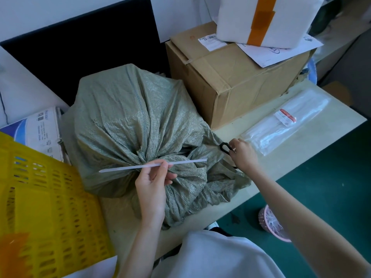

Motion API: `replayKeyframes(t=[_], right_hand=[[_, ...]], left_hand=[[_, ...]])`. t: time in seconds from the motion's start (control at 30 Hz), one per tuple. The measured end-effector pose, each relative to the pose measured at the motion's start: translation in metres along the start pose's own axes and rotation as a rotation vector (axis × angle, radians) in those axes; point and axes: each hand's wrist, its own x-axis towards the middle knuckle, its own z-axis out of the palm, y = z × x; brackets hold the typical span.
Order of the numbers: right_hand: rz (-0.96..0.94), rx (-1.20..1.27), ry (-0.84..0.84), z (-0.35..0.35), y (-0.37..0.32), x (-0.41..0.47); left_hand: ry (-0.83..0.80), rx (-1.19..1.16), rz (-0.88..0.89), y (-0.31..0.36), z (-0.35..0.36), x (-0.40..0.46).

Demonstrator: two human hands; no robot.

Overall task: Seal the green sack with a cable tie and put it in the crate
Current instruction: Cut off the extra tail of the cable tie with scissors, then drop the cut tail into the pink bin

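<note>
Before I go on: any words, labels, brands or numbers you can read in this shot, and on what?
None can be read.
Shipping label on the cardboard box: barcode and print, too small.
White sheet on that box: blue scrawl, illegible.
Red-edged label on the clear packet: blurred.
Printed carton behind the yellow crate: too blurred.

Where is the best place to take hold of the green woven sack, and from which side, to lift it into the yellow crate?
Probably the gathered neck of the green woven sack, from above on the person's side. There the cloth bunches into a narrow waist a hand can close round, where the left hand holds the white cable tie; the body is wide and slack.
</note>
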Motion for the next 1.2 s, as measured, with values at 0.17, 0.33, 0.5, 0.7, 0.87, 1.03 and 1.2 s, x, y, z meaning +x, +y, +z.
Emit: replayKeyframes(t=[0.17, 0.33, 0.5, 0.7, 0.87, 1.03, 1.2], right_hand=[[-0.174, 0.567, 0.000, -0.044, -0.044, -0.048], [-0.202, 0.772, -0.249, -0.050, -0.055, -0.084], [-0.123, 0.762, -0.168, -0.040, -0.038, -0.105], [0.217, 0.962, 0.124, -0.028, 0.014, -0.143], [0.569, 1.243, 0.433, -0.012, 0.073, -0.184], [0.848, 1.362, 0.657, 0.006, 0.137, -0.222], [1.055, 1.452, 0.887, 0.021, 0.196, -0.242]], left_hand=[[-0.113, 0.034, 0.027, -0.001, 0.011, 0.000], [-0.203, 0.065, 0.070, -0.002, 0.019, -0.003], [-0.305, 0.099, 0.054, -0.009, 0.025, -0.008], [-0.512, 0.104, -0.038, -0.020, 0.053, -0.028], [-0.635, 0.119, -0.086, -0.034, 0.083, -0.046], [-0.753, 0.213, -0.107, -0.064, 0.120, -0.060], [-0.877, 0.343, -0.104, -0.089, 0.173, -0.068]])
